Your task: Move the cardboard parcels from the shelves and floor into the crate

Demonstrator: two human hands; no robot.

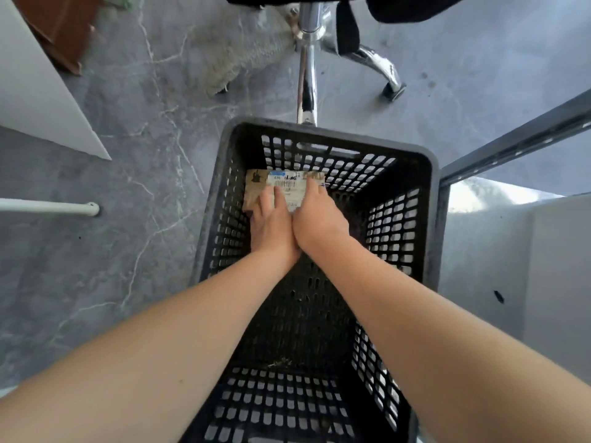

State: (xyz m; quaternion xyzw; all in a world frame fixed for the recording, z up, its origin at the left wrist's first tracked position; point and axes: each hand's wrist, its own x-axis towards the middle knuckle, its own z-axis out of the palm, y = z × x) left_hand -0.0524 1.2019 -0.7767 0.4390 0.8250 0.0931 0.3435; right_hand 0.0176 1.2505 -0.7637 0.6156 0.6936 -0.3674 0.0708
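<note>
A black perforated plastic crate (pixel 432 193) stands on the grey floor right below me. Deep inside it, at the far left of the bottom, lies a small cardboard parcel (pixel 257 183) with a white shipping label on top. Both my arms reach down into the crate. My left hand (pixel 271 225) lies on the parcel's near left part, fingers spread over it. My right hand (pixel 316 219) presses on its right side, fingers curled over the edge. The two hands touch each other at the thumbs. The near half of the parcel is hidden under them.
An office chair's chrome base (pixel 308 68) with a castor (pixel 394 90) stands just beyond the crate. A dark metal shelf frame (pixel 511 148) runs along the right, over a pale surface. A white panel (pixel 38 91) and a white rod (pixel 48 207) lie at the left.
</note>
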